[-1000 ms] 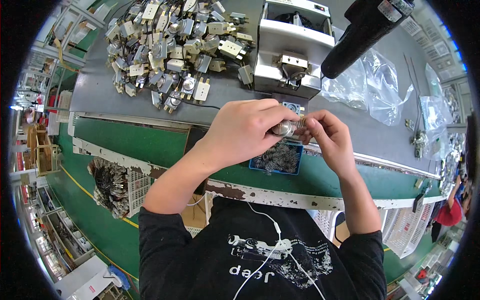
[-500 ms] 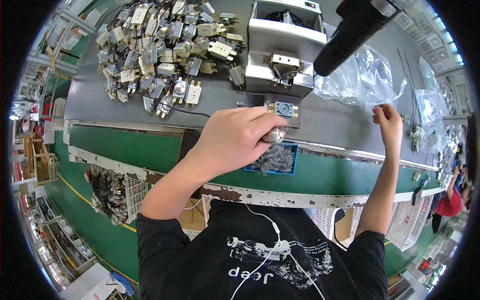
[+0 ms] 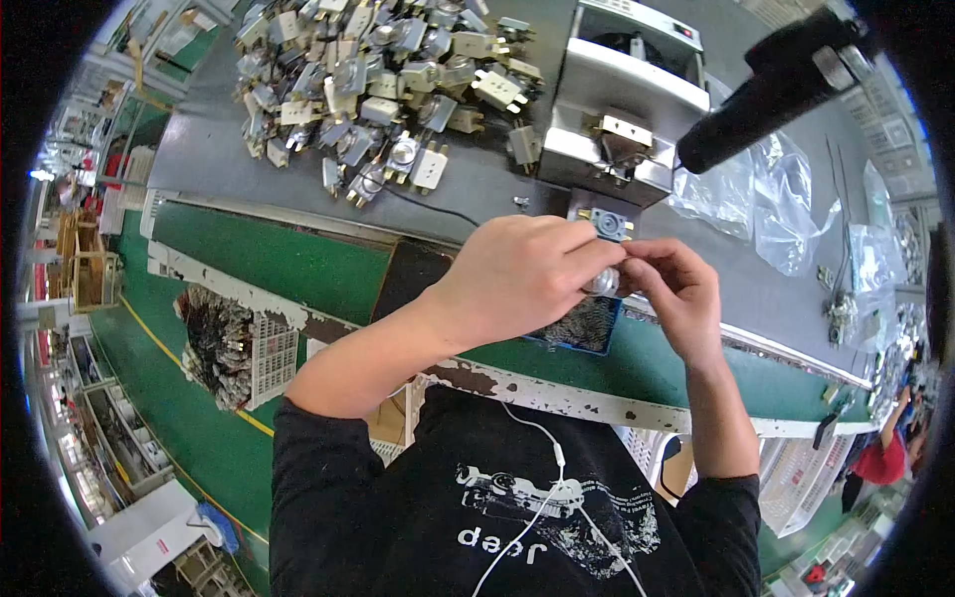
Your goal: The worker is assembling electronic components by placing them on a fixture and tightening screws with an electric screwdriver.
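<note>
Just above the front of the bench, my two hands meet fingertip to fingertip. My left hand (image 3: 532, 271) is closed on a small round shiny part (image 3: 603, 283), its lower side showing under the fingers. From the right, my right hand (image 3: 684, 296) pinches against the same spot; whatever lies between its fingertips is too small to make out. Right behind the fingers, a grey square part with a round centre (image 3: 605, 223) sits in a fixture, partly covered by my left hand. Under my hands stands a blue tray (image 3: 611, 338) of small metal springs, partly hidden.
A large heap of grey and white parts with metal prongs (image 3: 383, 85) covers the bench's left. Behind the fixture stands a metal machine (image 3: 617, 119). A black cylindrical tool (image 3: 761, 104) hangs over its right side, near clear plastic bags (image 3: 786, 219). A black cable (image 3: 433, 207) lies leftward.
My right hand has come in from the bench's right side to meet my left hand. The view has shifted and tilted slightly; my left hand still holds the round part.
</note>
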